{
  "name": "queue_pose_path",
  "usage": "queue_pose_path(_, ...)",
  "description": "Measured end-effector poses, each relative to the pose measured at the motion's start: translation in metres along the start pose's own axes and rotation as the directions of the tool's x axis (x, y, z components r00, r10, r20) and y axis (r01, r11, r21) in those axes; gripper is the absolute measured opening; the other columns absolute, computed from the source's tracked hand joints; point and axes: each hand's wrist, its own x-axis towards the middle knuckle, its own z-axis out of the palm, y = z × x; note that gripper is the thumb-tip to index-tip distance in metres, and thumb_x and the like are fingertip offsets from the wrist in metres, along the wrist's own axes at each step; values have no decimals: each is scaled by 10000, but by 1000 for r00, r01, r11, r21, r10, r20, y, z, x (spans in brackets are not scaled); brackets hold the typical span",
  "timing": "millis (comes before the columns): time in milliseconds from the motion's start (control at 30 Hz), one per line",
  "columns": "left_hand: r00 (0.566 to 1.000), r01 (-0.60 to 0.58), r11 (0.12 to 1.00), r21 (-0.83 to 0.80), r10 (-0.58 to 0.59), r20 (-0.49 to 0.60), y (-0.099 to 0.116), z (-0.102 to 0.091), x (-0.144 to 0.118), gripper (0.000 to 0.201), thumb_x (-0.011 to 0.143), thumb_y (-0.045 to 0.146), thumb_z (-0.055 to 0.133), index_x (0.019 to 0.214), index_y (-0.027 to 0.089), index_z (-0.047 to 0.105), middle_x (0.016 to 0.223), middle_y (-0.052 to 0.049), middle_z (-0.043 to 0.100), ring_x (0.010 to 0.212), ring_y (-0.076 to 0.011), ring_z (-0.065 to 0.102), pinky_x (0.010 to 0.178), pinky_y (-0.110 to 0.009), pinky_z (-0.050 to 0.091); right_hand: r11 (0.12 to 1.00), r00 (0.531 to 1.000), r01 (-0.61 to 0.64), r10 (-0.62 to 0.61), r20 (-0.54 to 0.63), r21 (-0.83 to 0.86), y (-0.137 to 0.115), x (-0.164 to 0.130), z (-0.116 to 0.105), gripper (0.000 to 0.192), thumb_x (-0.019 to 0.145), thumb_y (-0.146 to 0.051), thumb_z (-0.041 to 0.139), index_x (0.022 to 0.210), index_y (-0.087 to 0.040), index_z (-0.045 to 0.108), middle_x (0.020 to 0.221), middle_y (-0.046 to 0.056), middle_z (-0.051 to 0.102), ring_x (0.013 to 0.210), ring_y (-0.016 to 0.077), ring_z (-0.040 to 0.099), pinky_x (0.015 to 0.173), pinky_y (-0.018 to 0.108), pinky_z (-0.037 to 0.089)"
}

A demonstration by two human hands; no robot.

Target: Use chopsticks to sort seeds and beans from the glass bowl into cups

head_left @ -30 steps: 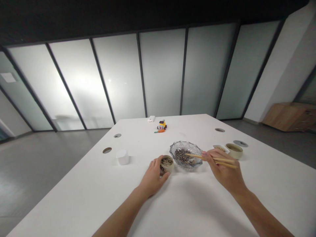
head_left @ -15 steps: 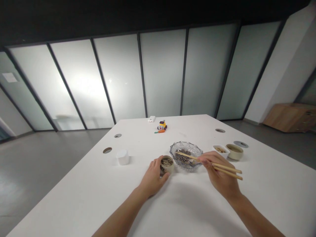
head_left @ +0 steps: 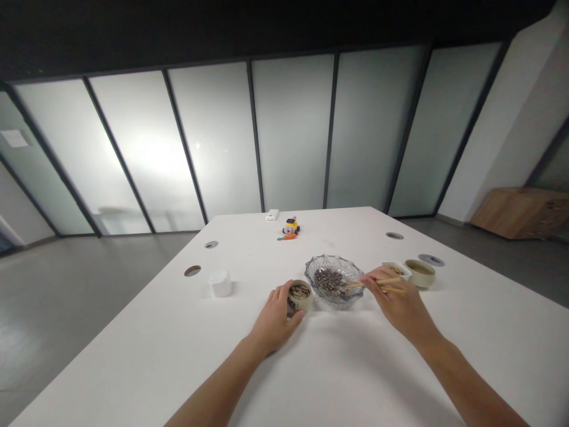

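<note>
Left hand: the left hand (head_left: 275, 317) is curled around a small beige round cup (head_left: 300, 295) holding dark-striped seeds, fingers clasped on its near side, the cup standing on the white table (head_left: 178, 344)
Right hand: the right hand (head_left: 400, 302) pinches a pair of light wooden chopsticks (head_left: 377, 286), fingers closed on the sticks
Chopsticks: they point left, tips inside the clear cut-glass bowl (head_left: 334, 279) among its dark seeds
Glass bowl: just right of the beige cup, nearly touching it, between the two hands
Right side: a small white square dish (head_left: 398, 268) and a beige round bowl (head_left: 419, 273) sit side by side beyond the right hand
Left side: a white rounded box (head_left: 221, 283), apart from the cup
Far end: a yellow toy figure (head_left: 291, 226) with a small orange carrot (head_left: 288, 236) before it
</note>
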Motion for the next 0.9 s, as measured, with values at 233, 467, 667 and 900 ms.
queue_pose_path(233, 1000, 4, 1000, 12, -4, 14, 1, -1, 0, 755, 964, 298, 729, 1668, 245, 462, 1664, -157, 593, 1562, -355, 537, 1354, -537, 406, 999, 999, -36, 35, 25, 25, 3, -2, 2, 573, 1153, -669, 536, 831, -273, 795, 839, 59, 770, 755, 246, 730, 714, 385, 590)
queue_pose_path(467, 1000, 0, 1000, 1, 0, 4, 1, -1, 0, 739, 965, 309, 733, 1655, 247, 475, 1654, -160, 604, 1554, -361, 547, 1349, -545, 409, 997, 999, -42, 40, 17, 71, 1, -1, 2, 571, 1139, -680, 570, 806, -268, 781, 821, 53, 774, 723, 234, 736, 694, 379, 588)
queue_pose_path(667, 1000, 17, 999, 29, -18, 23, 1, 0, 1, 761, 967, 310, 725, 1673, 226, 453, 1673, -161, 584, 1572, -351, 523, 1367, -525, 386, 997, 990, -59, 65, -128, 47, 0, -3, 4, 533, 1137, -648, 607, 817, -265, 792, 814, 43, 769, 744, 221, 730, 704, 360, 572)
queue_pose_path(900, 999, 25, 999, 25, -26, 25, 2, -1, 0, 758, 974, 328, 725, 1677, 234, 459, 1671, -160, 584, 1573, -355, 521, 1366, -526, 385, 999, 982, -33, 28, -185, -25, -4, -3, 8, 568, 1153, -669, 549, 840, -269, 803, 808, 55, 771, 751, 240, 733, 738, 391, 580)
